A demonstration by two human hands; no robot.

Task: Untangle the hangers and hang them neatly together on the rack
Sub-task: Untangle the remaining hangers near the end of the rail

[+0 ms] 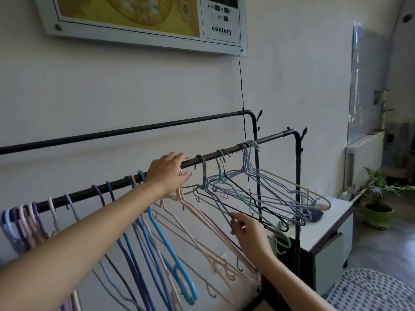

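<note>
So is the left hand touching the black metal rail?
Touching. The head view shows the left hand resting on the front black metal rail, fingers draped over it.

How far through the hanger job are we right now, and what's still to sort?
Partway. Done: a tight bunch hangs together at the rail's left end. In hand: the left hand rests on the rail at a pink hanger's hook, and the right hand pinches the tangled hangers. Left: that tangle, plus the spread-out hangers mid-rail.
</note>
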